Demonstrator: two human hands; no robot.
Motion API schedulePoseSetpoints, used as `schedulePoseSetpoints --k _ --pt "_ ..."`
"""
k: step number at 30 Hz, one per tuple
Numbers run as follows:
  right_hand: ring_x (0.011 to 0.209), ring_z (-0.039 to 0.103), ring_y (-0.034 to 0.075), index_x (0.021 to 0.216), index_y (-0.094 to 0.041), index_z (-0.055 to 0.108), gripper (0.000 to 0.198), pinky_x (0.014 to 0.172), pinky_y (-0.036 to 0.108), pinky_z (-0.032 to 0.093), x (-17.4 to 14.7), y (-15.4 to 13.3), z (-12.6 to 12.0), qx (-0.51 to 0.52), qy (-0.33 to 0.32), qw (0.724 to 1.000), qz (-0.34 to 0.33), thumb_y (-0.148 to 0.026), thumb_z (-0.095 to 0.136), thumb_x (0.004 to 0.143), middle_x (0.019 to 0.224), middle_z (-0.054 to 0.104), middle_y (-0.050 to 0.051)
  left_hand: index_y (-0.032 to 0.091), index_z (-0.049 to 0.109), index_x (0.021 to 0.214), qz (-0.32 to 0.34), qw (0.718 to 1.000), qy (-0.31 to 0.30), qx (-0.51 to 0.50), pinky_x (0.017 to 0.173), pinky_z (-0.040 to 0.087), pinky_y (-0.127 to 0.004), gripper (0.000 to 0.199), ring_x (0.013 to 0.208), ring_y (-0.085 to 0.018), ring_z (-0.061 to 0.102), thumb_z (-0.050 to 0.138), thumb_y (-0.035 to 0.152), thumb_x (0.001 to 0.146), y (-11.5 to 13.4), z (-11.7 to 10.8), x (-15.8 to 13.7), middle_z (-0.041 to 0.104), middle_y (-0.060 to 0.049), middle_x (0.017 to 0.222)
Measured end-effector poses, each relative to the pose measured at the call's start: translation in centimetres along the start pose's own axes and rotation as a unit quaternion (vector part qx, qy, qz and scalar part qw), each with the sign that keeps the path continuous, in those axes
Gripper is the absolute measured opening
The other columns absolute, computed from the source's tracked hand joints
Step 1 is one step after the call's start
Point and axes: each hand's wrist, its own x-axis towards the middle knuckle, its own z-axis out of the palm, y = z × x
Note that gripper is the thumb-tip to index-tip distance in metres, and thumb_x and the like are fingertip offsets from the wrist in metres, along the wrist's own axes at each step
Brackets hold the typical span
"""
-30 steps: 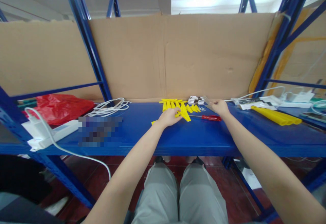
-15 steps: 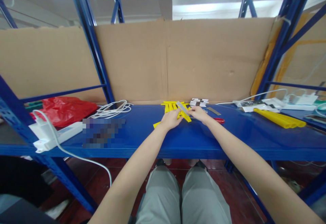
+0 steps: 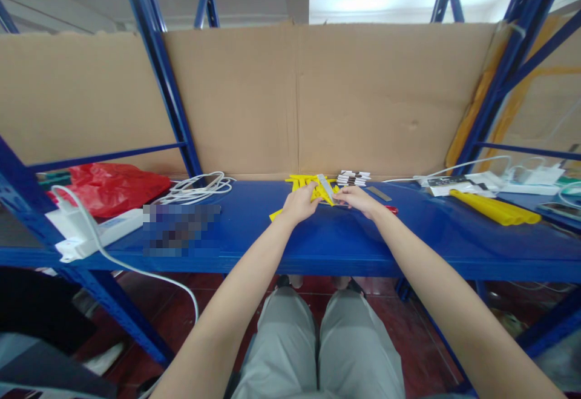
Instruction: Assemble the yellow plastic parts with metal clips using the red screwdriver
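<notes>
In front of me a flat grey metal strip [image 3: 325, 187] lies slanted against a yellow piece [image 3: 331, 201] between my hands. My left hand [image 3: 299, 203] has its fingers closed at the left side of the yellow piece. From the right, my right hand [image 3: 358, 198] pinches close to the lower end of the strip; its fingertips partly cover what they grip. Several yellow parts [image 3: 299, 181] lie just behind my hands. Another yellow end [image 3: 275, 214] pokes out beside my left hand. A second grey strip [image 3: 379, 194] and a red-handled tool [image 3: 392, 209] lie right of my right hand.
White-and-dark small packs [image 3: 353, 178] are stacked near the cardboard wall [image 3: 363, 96]. Yellow tubes [image 3: 494, 206] lie at the right. A red bag [image 3: 115, 188], coiled white cable [image 3: 202, 188] and power strip [image 3: 109, 235] sit left on the blue table [image 3: 336, 247].
The grey strip and yellow piece have turned steeper between my hands. My right hand has shifted slightly. The whole view has moved a little.
</notes>
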Motion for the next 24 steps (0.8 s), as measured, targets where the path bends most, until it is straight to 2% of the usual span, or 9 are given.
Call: schedulePoseSetpoints --k 9,14,19,24 --pt "0.059 0.049 0.011 0.063 -0.017 0.061 0.011 0.054 0.022 0.035 -0.46 -0.47 -0.10 -0.021 0.000 1.000 0.012 -0.025 0.064 0.069 0.060 0.056 -0.001 0.018 0.046 0.135 -0.004 1.000 -0.001 0.007 0.096 0.046 -0.034 0.043 0.119 -0.025 0.058 0.050 0.028 0.094 0.19 -0.03 -0.16 0.058 -0.013 0.133" --pt "0.056 0.052 0.011 0.062 -0.017 0.061 0.010 0.049 0.021 0.033 -0.41 -0.45 -0.20 -0.039 -0.017 0.999 0.022 -0.021 0.064 0.071 0.058 0.058 0.000 0.024 0.041 0.142 0.038 0.999 -0.017 0.012 0.098 0.046 -0.034 0.049 0.118 -0.023 0.058 0.050 0.025 0.094 0.36 -0.44 -0.43 0.060 -0.009 0.131" --pt "0.056 0.054 0.011 0.063 -0.018 0.062 0.009 0.050 0.021 0.035 -0.60 -0.58 -0.33 -0.040 -0.045 0.998 0.029 -0.016 0.063 0.071 0.060 0.063 0.000 0.031 0.053 0.136 0.067 0.996 -0.045 0.029 0.096 0.047 -0.037 0.042 0.112 -0.025 0.060 0.046 0.026 0.095 0.54 -0.55 -0.70 0.062 -0.009 0.124" --pt "0.056 0.055 0.010 0.067 -0.018 0.063 0.006 0.051 0.020 0.037 -0.74 -0.39 -0.44 -0.006 -0.077 0.997 0.021 -0.019 0.065 0.072 0.061 0.064 0.000 0.031 0.054 0.136 0.078 0.995 -0.048 0.032 0.095 0.048 -0.037 0.041 0.111 -0.025 0.060 0.043 0.028 0.096 0.57 -0.28 -0.71 0.060 -0.009 0.126"
